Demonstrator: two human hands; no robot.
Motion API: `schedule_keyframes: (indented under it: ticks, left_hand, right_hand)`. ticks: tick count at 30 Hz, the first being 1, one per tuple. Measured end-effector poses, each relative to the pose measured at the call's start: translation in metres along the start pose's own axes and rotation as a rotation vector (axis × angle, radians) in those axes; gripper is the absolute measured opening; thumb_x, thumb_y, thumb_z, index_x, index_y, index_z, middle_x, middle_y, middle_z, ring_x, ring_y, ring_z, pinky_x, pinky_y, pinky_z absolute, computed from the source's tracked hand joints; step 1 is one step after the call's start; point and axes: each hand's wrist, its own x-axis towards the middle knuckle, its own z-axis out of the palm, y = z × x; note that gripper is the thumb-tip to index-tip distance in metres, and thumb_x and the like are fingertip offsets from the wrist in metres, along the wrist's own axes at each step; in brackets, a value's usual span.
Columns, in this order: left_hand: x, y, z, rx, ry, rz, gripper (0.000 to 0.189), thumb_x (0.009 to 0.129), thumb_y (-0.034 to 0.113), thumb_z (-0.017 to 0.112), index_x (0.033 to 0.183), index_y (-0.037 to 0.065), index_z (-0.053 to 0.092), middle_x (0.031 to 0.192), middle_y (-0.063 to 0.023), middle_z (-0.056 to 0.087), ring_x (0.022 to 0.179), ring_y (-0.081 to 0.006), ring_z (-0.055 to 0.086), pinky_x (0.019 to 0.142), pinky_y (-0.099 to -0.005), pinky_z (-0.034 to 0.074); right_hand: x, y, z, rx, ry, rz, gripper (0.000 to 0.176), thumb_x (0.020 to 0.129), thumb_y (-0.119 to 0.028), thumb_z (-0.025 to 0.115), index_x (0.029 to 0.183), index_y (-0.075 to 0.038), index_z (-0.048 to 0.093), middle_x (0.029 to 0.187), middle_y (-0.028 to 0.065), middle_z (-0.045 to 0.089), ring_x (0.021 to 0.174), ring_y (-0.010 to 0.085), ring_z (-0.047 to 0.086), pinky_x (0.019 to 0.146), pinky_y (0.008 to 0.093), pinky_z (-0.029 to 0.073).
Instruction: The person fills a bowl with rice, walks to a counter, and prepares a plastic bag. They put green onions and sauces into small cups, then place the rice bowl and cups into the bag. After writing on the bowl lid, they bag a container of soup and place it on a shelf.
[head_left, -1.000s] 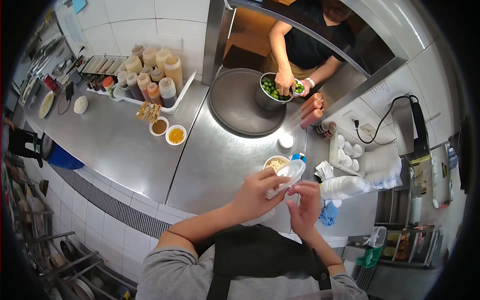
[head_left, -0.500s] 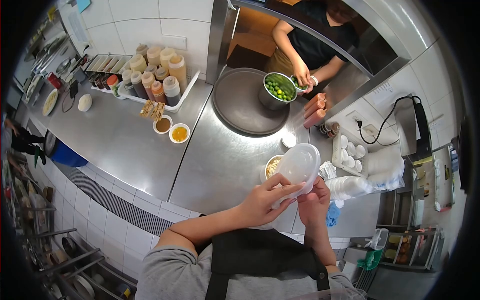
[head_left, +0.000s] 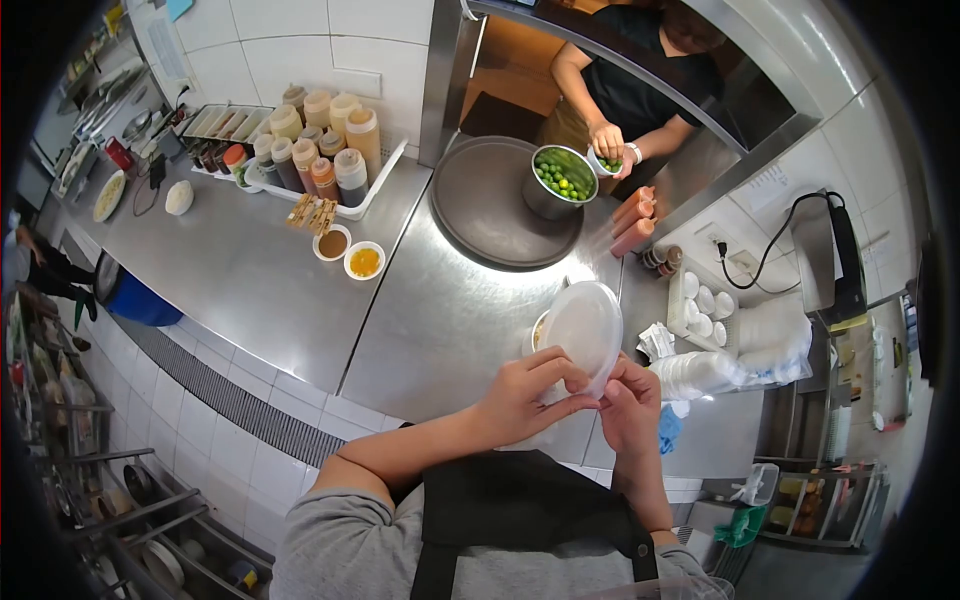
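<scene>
My left hand (head_left: 530, 398) and my right hand (head_left: 630, 400) are closed on a translucent round plastic lid (head_left: 587, 330), tilted upright above the steel counter (head_left: 440, 320). The fingertips of both hands meet near its lower edge. Behind the lid, mostly hidden, stands a white bowl (head_left: 537, 332) with pale food in it. Farther left on the counter are a cup of brown sauce (head_left: 332, 243) and a cup of orange-yellow sauce (head_left: 365, 261).
Across the pass-through, a person (head_left: 640, 80) handles green fruit beside a metal pot (head_left: 560, 182). A round dark tray (head_left: 480, 215) lies behind. Squeeze bottles (head_left: 350, 175) fill a rack at the left; stacked white containers (head_left: 700, 375) stand at the right.
The lid has turned more upright and moved slightly left, covering more of the bowl behind it. Across the counter, the person's hands and small bowl have shifted slightly.
</scene>
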Motion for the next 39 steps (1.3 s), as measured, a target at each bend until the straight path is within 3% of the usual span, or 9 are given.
schedule_keyframes:
  ticks: [9,12,18,21,24,27,30,34,39]
  left_hand:
    - [-0.001,0.006,0.004,-0.056,-0.059,-0.119,0.027,0.076,0.012,0.086,0.092,0.006,0.065,0.08,-0.0047,0.063,0.071,-0.0161,0.062,0.062,-0.0288,0.047]
    - [-0.001,0.003,0.009,-0.124,-0.057,-0.117,0.024,0.076,0.007,0.086,0.091,0.005,0.067,0.08,-0.002,0.065,0.068,-0.0103,0.056,0.059,-0.0257,0.041]
    - [-0.004,0.003,0.014,-0.235,-0.087,-0.239,0.023,0.079,0.009,0.084,0.093,0.006,0.067,0.081,-0.0036,0.064,0.07,-0.0119,0.06,0.061,-0.0265,0.044]
    - [0.0,0.009,0.014,0.045,-0.113,-0.184,0.019,0.082,0.004,0.079,0.097,0.005,0.067,0.086,-0.006,0.066,0.07,-0.0141,0.064,0.058,-0.0273,0.046]
    - [0.001,0.006,0.024,0.303,-0.013,-0.01,0.019,0.083,0.003,0.076,0.1,0.006,0.067,0.089,-0.0092,0.067,0.071,-0.0232,0.069,0.056,-0.0332,0.051]
    - [0.002,0.005,0.023,0.466,-0.119,0.073,0.021,0.082,0.001,0.073,0.101,0.005,0.065,0.096,-0.0106,0.067,0.071,-0.0303,0.069,0.057,-0.0371,0.053]
    - [0.0,0.006,0.023,0.55,-0.163,-0.091,0.022,0.081,-0.002,0.071,0.1,0.007,0.062,0.099,-0.0088,0.066,0.078,-0.0302,0.069,0.058,-0.0365,0.053]
    - [0.018,-0.017,-0.007,0.689,0.102,-0.176,0.016,0.085,-0.003,0.065,0.098,0.007,0.061,0.095,-0.0101,0.063,0.088,-0.0306,0.063,0.074,-0.0388,0.051]
    - [0.035,-0.038,-0.097,0.875,0.394,-0.177,0.009,0.099,0.012,0.061,0.103,0.004,0.06,0.097,-0.0098,0.065,0.088,-0.0202,0.062,0.072,-0.0284,0.047]
  right_hand:
    - [-0.007,-0.009,-0.003,-0.004,-0.038,0.015,0.012,0.089,-0.007,0.069,0.093,0.004,0.068,0.106,0.0087,0.059,0.1,0.0182,0.059,0.09,0.0323,0.046]
    - [-0.01,-0.011,-0.009,0.012,-0.077,0.0,0.012,0.09,-0.007,0.069,0.093,0.005,0.068,0.107,0.0087,0.059,0.1,0.018,0.059,0.09,0.0321,0.047]
    - [-0.015,-0.008,-0.018,-0.04,-0.076,-0.029,0.006,0.09,0.0,0.067,0.096,0.003,0.067,0.107,0.0075,0.058,0.097,0.0156,0.06,0.086,0.0301,0.05]
    - [-0.018,-0.008,-0.012,-0.318,0.021,-0.144,0.006,0.09,0.003,0.065,0.096,0.001,0.066,0.104,0.0061,0.057,0.096,0.0136,0.06,0.081,0.0265,0.051]
    - [-0.019,0.004,-0.01,-0.437,0.145,-0.149,0.004,0.09,0.004,0.063,0.092,0.0,0.064,0.1,0.0049,0.057,0.092,0.0114,0.06,0.076,0.0233,0.05]
    - [-0.022,0.013,-0.012,-0.512,0.231,-0.111,0.004,0.089,0.003,0.064,0.088,0.001,0.061,0.094,0.0045,0.056,0.084,0.0096,0.059,0.072,0.023,0.05]
    - [-0.023,0.018,-0.008,-0.596,0.278,-0.167,0.008,0.088,0.004,0.064,0.086,0.001,0.058,0.089,0.0046,0.054,0.076,0.0094,0.057,0.068,0.0231,0.047]
    - [-0.034,0.015,-0.013,-0.694,0.128,-0.13,0.008,0.085,0.0,0.064,0.082,0.0,0.057,0.082,0.0045,0.052,0.071,0.0094,0.056,0.064,0.0252,0.045]
    - [-0.068,0.068,-0.116,-0.482,0.0,0.333,0.007,0.084,-0.007,0.063,0.081,-0.002,0.059,0.078,0.0025,0.06,0.073,0.0103,0.06,0.069,0.0263,0.049]
